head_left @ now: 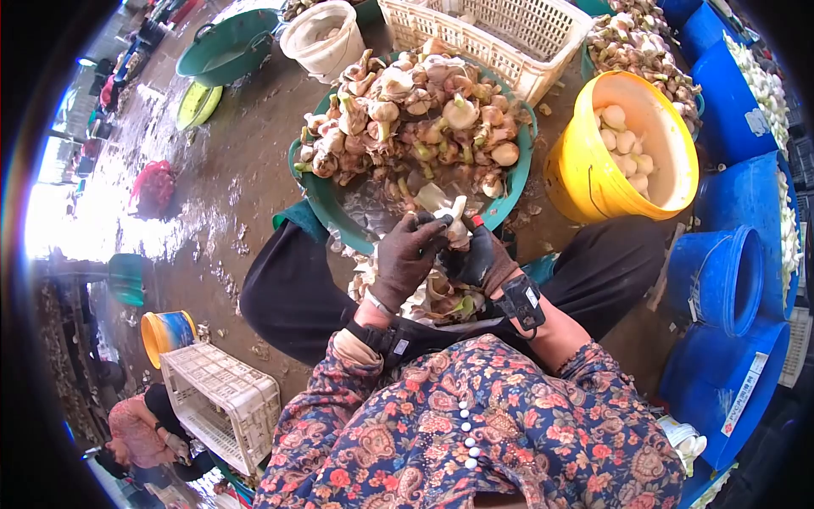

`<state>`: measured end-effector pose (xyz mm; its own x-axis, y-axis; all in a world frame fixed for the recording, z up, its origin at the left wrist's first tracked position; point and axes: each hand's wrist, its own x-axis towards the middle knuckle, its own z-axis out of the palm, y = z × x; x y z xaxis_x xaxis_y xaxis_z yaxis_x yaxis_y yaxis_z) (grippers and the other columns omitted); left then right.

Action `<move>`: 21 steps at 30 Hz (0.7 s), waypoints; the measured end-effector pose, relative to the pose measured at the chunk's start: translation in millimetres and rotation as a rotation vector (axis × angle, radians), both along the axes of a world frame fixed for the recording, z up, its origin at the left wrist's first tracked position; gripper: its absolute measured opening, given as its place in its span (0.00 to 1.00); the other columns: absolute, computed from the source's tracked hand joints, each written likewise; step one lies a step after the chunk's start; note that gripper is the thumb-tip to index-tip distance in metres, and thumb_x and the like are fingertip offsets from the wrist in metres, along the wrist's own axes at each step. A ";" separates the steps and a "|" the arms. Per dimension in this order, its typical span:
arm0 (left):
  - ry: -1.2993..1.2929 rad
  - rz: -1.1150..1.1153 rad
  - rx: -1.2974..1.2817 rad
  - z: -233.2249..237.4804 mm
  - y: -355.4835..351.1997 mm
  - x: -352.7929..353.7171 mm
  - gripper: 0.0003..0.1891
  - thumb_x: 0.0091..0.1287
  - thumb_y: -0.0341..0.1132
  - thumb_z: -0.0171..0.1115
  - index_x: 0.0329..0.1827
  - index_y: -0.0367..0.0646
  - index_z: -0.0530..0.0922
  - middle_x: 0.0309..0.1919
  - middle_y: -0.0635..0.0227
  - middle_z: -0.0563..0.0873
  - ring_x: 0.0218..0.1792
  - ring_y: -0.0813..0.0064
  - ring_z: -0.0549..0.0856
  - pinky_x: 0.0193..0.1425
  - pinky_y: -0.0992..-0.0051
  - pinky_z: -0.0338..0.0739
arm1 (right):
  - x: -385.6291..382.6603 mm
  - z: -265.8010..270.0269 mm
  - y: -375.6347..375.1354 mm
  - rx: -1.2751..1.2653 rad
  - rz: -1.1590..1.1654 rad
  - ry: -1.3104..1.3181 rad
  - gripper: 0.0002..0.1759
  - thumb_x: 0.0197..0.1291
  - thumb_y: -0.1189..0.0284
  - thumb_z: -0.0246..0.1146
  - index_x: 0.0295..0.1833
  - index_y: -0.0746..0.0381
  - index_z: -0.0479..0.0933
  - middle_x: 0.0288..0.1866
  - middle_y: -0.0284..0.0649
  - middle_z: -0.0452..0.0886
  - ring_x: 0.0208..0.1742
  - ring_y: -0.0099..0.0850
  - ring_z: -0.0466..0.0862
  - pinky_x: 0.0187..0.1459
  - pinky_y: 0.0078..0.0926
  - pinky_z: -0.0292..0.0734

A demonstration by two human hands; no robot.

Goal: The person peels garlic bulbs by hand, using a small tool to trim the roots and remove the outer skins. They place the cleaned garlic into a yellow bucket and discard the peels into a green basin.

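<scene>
My left hand [405, 259] and my right hand [485, 261], both in dark wet gloves, are closed together on one white bulb [453, 214] held over my lap. Its pale skin sticks out between the fingers. A small red-tipped tool [476, 221] shows at my right fingers; I cannot tell what it is. Just beyond my hands stands a green basin [315, 188] heaped with unpeeled bulbs [415, 114] that have roots and stems. Peelings [441, 297] lie piled in my lap between my knees.
A yellow bucket [585, 182] with peeled white bulbs stands at the right. Blue barrels [721, 280] line the far right. A white crate [500, 38] and a white bucket [326, 42] stand behind the basin. Another person [148, 433] crouches at lower left by a white crate [222, 403]. The floor is wet.
</scene>
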<state>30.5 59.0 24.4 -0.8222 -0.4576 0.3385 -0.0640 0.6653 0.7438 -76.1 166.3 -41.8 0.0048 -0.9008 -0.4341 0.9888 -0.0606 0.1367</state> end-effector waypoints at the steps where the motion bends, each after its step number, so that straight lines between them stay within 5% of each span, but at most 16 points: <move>1: 0.000 0.003 0.001 -1.4 -2.9 -0.1 0.11 0.54 0.35 0.67 0.40 0.49 0.80 0.34 0.66 0.80 0.32 0.62 0.81 0.33 0.68 0.75 | 1.5 1.9 1.3 0.081 0.021 0.066 0.22 0.59 0.49 0.55 0.47 0.54 0.76 0.36 0.31 0.80 0.33 0.27 0.80 0.34 0.25 0.76; 4: -0.022 -0.082 -0.174 -6.6 -10.6 1.0 0.08 0.53 0.37 0.67 0.35 0.50 0.80 0.31 0.68 0.80 0.31 0.63 0.80 0.32 0.68 0.75 | 2.8 11.1 -1.8 0.188 0.037 0.066 0.22 0.58 0.47 0.56 0.44 0.53 0.76 0.31 0.30 0.79 0.28 0.26 0.78 0.29 0.25 0.75; 9: -0.106 -0.017 -0.046 -5.6 -9.8 -2.4 0.07 0.54 0.31 0.65 0.35 0.43 0.78 0.29 0.65 0.79 0.30 0.63 0.80 0.33 0.71 0.74 | -3.4 8.2 2.3 0.215 0.092 -0.014 0.22 0.58 0.46 0.55 0.41 0.53 0.77 0.25 0.30 0.77 0.24 0.27 0.77 0.26 0.26 0.74; 11: -0.091 -0.008 0.060 -4.8 -16.2 -0.4 0.07 0.55 0.28 0.65 0.35 0.40 0.78 0.29 0.64 0.79 0.30 0.65 0.80 0.34 0.74 0.74 | -18.0 2.7 19.1 -0.146 0.402 0.264 0.23 0.58 0.46 0.55 0.38 0.55 0.77 0.25 0.32 0.77 0.25 0.29 0.78 0.26 0.26 0.74; 12: -0.088 -0.040 0.184 -2.5 -21.9 1.9 0.07 0.56 0.29 0.65 0.36 0.39 0.77 0.29 0.63 0.79 0.30 0.67 0.81 0.34 0.73 0.74 | -23.6 -3.1 17.0 0.356 0.434 0.581 0.22 0.62 0.51 0.53 0.35 0.60 0.76 0.25 0.34 0.76 0.25 0.31 0.78 0.27 0.28 0.74; 13: -0.084 -0.068 0.308 0.1 -27.1 3.9 0.08 0.57 0.29 0.64 0.36 0.37 0.77 0.29 0.62 0.80 0.30 0.68 0.82 0.33 0.73 0.74 | -31.5 -7.5 20.7 0.355 0.440 0.585 0.22 0.62 0.51 0.53 0.35 0.60 0.76 0.25 0.34 0.76 0.25 0.31 0.78 0.27 0.28 0.74; 15: -0.139 -0.096 0.419 7.1 -32.1 7.3 0.08 0.59 0.31 0.63 0.36 0.36 0.76 0.28 0.64 0.79 0.30 0.74 0.80 0.35 0.75 0.73 | -38.4 2.8 26.4 0.420 0.182 1.474 0.19 0.65 0.59 0.52 0.36 0.64 0.77 0.27 0.37 0.78 0.28 0.32 0.79 0.32 0.28 0.75; 16: -0.159 -0.127 0.483 7.0 -33.4 6.7 0.08 0.60 0.31 0.63 0.36 0.36 0.77 0.28 0.64 0.79 0.30 0.74 0.79 0.36 0.75 0.73 | -42.7 7.6 27.3 0.238 0.077 1.759 0.14 0.65 0.66 0.53 0.39 0.65 0.78 0.31 0.36 0.80 0.32 0.26 0.79 0.36 0.23 0.74; 17: -0.179 -0.164 0.545 7.2 -33.3 4.1 0.07 0.60 0.31 0.62 0.36 0.35 0.77 0.28 0.64 0.79 0.30 0.75 0.78 0.36 0.75 0.72 | -38.5 17.4 22.0 0.248 0.069 1.760 0.14 0.65 0.66 0.53 0.39 0.65 0.78 0.31 0.36 0.80 0.32 0.26 0.79 0.36 0.23 0.74; 19: -0.227 -0.210 0.621 4.3 -29.5 0.7 0.07 0.63 0.31 0.60 0.37 0.35 0.76 0.28 0.72 0.77 0.32 0.84 0.75 0.38 0.79 0.72 | -28.5 33.4 6.6 0.165 0.156 1.318 0.15 0.62 0.64 0.57 0.45 0.64 0.78 0.37 0.28 0.78 0.33 0.17 0.74 0.35 0.17 0.70; 21: -0.254 -0.234 0.500 -0.5 -28.4 0.1 0.07 0.60 0.31 0.61 0.37 0.36 0.77 0.28 0.63 0.78 0.30 0.74 0.78 0.37 0.74 0.72 | -32.1 39.1 3.8 0.160 0.194 1.341 0.12 0.60 0.70 0.57 0.45 0.65 0.78 0.36 0.30 0.79 0.34 0.18 0.75 0.37 0.20 0.72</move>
